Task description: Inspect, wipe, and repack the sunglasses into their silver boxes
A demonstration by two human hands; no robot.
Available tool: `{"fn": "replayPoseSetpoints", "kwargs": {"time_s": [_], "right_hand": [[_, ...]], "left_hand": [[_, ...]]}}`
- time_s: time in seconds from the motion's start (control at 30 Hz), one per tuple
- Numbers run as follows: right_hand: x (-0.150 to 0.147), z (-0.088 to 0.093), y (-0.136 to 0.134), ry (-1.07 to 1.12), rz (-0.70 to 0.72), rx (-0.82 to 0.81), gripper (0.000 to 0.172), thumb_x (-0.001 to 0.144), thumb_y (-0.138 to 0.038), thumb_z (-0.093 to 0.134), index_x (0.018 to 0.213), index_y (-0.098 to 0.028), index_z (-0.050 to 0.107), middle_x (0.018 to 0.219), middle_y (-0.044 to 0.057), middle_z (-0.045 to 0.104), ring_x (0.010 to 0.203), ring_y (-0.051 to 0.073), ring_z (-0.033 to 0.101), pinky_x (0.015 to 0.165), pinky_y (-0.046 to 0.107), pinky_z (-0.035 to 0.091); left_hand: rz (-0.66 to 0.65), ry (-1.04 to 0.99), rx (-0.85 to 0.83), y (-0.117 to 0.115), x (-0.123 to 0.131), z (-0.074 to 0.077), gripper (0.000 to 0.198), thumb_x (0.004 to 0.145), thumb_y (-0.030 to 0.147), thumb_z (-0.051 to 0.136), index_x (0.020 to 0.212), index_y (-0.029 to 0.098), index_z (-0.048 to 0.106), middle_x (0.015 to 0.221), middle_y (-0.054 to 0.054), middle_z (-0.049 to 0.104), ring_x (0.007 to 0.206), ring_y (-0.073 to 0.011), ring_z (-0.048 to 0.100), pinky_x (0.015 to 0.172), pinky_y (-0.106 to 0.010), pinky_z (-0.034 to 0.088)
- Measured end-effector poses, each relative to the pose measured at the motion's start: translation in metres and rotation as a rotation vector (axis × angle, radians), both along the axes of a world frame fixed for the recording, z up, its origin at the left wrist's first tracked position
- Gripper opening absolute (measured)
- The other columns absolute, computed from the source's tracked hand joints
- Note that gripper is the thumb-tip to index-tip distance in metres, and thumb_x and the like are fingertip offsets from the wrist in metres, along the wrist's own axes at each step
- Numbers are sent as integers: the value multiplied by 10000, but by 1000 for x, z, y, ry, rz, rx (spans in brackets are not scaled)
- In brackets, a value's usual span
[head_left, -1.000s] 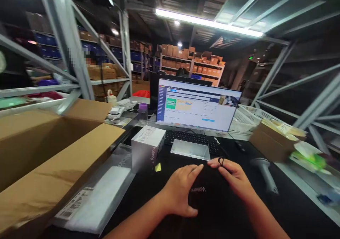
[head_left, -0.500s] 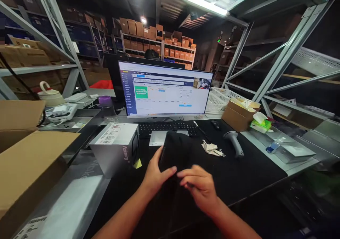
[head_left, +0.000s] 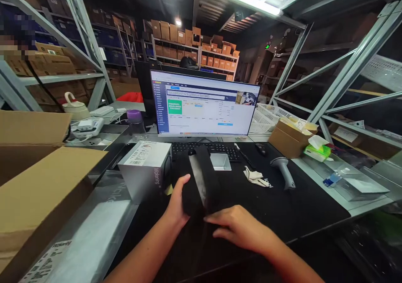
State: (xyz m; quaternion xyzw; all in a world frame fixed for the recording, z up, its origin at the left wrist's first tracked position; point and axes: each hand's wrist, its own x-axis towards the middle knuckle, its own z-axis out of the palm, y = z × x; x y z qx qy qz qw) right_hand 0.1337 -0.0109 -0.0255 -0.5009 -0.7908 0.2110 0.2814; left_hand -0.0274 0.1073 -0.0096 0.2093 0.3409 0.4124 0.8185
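warehouse racking runs off into the dim far end of the room, stacked with brown cartons (head_left: 194, 48) and blue bins, under a bright strip light, and a long black-topped packing bench fills the foreground.

the left hand (head_left: 177, 201) is curled, fingers (head_left: 185, 180) narrow against the side of a black fabric pouch (head_left: 201, 199), gripping it where it stands folded up on its edge, a pale strip of lining showing along the fold. the right hand (head_left: 235, 226) lies flatter and more open, fingers (head_left: 213, 219) stretched out along the black cloth at the near foot of the fold, just beside the left hand.

close to the left of the pouch stands a white-and-grey printed box (head_left: 146, 172), with a barcode label on top and dark upright lettering on its side — it looks like "wolwring", though the spelling is hard to be sure of. a small yellow tag (head_left: 169, 189) sits at its foot. an open cardboard carton (head_left: 31, 170) sits further left, near a white padded sheet (head_left: 94, 241) in clear plastic.

beyond the pouch lie a keyboard (head_left: 204, 149) and a shallow metal tray (head_left: 220, 161), with the monitor (head_left: 205, 105) behind them, its small text unreadable. to the right are a crumpled cloth (head_left: 256, 177) and a grey barcode scanner (head_left: 282, 170) — past them, a small carton (head_left: 290, 139).
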Motion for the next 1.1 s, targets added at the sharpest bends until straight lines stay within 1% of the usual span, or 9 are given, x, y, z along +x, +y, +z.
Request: {"fn": "replayPoseSetpoints", "kwargs": {"time_s": [0.1, 0.17, 0.27, 0.43, 0.53, 0.7, 0.83, 1.0, 1.1], "right_hand": [[6, 30, -11, 365, -43, -19, 278, 1001, -263, 566, 1238, -291, 708, 1100, 35, 772, 815, 171, 769, 708, 264, 628], [3, 38, -8, 447, -39, 5, 345, 1034, -237, 472, 1322, -314, 647, 1269, 43, 704, 1050, 183, 726, 855, 310, 620], [1, 34, 15, 259, -96, 94, 456, 1010, -194, 468, 1452, -299, 520, 1526, 61, 493, 1433, 223, 429, 1196, 464, 359], [24, 24, 58, 163, -375, 106, 606, 916, -359, 637, 1474, -221, 443, 1474, 146, 495, 1368, 287, 469, 1157, 521, 368], [37, 26, 68, 49, -414, 77, 829, 714, -257, 797, 1457, -179, 438, 1358, 160, 543, 1269, 329, 503, 1104, 535, 400], [44, 24, 72, 42, -431, 90, 724, 631, -33, 645, 1333, -177, 544, 1155, 110, 613, 1079, 276, 576, 990, 465, 478], [48, 19, 72, 372, -322, 92, 634, 608, -52, 640, 1213, -241, 630, 1157, 49, 654, 1044, 233, 626, 948, 380, 503], [53, 15, 71, 1076, -427, 102, 498, 600, -163, 752, 1084, -240, 664, 979, 11, 723, 948, 250, 683, 934, 429, 541], [62, 19, 69, 1366, -463, 115, 369, 715, -267, 713, 1077, -281, 644, 954, -13, 724, 985, 259, 693, 963, 548, 536]], "left_hand": [[24, 2, 75, -2, 4, -3, 271, 733, 371, 707, 852, 128, 679, 726, -77, 745, 813, -288, 747, 719, -371, 618], [39, -8, 132, -3, 7, -8, 354, 702, 391, 739, 937, 136, 669, 886, -79, 767, 942, -281, 733, 818, -358, 600], [48, -20, 221, -5, 12, -19, 486, 666, 360, 771, 1090, 170, 631, 1071, -54, 749, 1074, -259, 691, 928, -339, 552], [-55, 5, 320, -21, 20, -42, 774, 536, 102, 744, 1278, 194, 545, 1185, -70, 713, 1170, -310, 632, 1010, -433, 505], [-194, 6, 360, -33, 25, -55, 704, 575, 155, 765, 1252, 188, 578, 1235, -100, 688, 1238, -335, 585, 1053, -481, 469], [-247, 116, 245, -40, 29, -58, 314, 628, 239, 855, 883, 167, 687, 951, -70, 744, 995, -269, 685, 942, -428, 530], [-167, 169, 159, -34, 29, -51, 294, 531, 223, 904, 628, 148, 637, 702, -34, 702, 757, -196, 675, 823, -358, 555], [-131, 158, 121, -37, 31, -46, 364, 501, 315, 940, 710, 130, 707, 807, -74, 745, 889, -245, 698, 855, -376, 565], [-110, 137, 122, -50, 29, -48, 350, 537, 350, 941, 694, 140, 709, 777, -56, 739, 917, -252, 703, 880, -374, 567]]}}
